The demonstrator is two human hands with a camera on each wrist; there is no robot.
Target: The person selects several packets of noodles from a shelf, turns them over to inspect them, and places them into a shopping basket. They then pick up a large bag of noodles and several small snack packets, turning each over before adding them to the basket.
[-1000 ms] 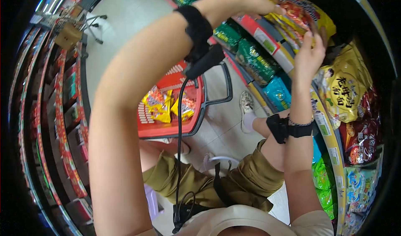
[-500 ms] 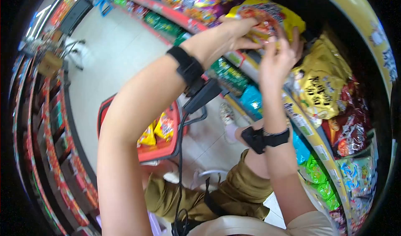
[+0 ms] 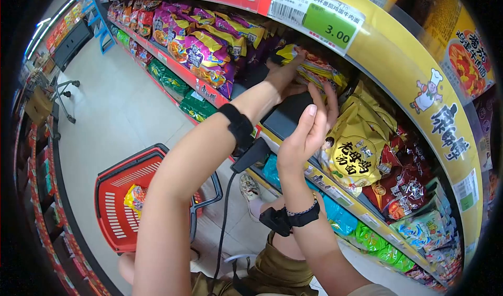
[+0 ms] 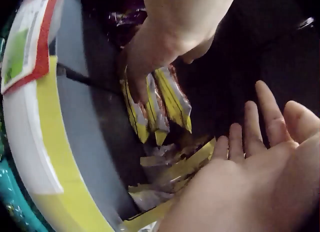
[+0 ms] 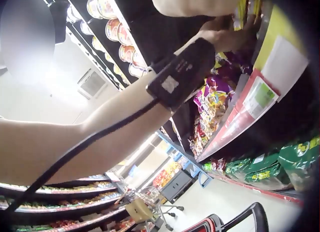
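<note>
Yellow-and-red packets (image 3: pixel 319 69) lie in a shelf bay in the head view. My left hand (image 3: pixel 282 80) holds them from the left, and in the left wrist view its fingers curl against the end of a row of packets (image 4: pixel 172 99). My right hand (image 3: pixel 308 133) is held palm up beside them, fingers extended and nothing in it; in the left wrist view this hand (image 4: pixel 245 177) stands apart from the row held by my left hand (image 4: pixel 167 37). A gold noodle bag (image 3: pixel 356 144) lies just right of my right hand. Part of the left hand's grip is hidden.
Purple packs (image 3: pixel 204 55) fill the bay to the left; dark red bags (image 3: pixel 401 186) lie right. A yellow shelf edge (image 3: pixel 403 44) with a price tag overhangs the hands. The red basket (image 3: pixel 99 207), holding a yellow pack (image 3: pixel 136 199), stands on the floor.
The head view has swung, showing more shelf on the left and above. The yellow packs now lie deeper under the upper shelf. My right hand has drawn away from them, fingers more extended.
</note>
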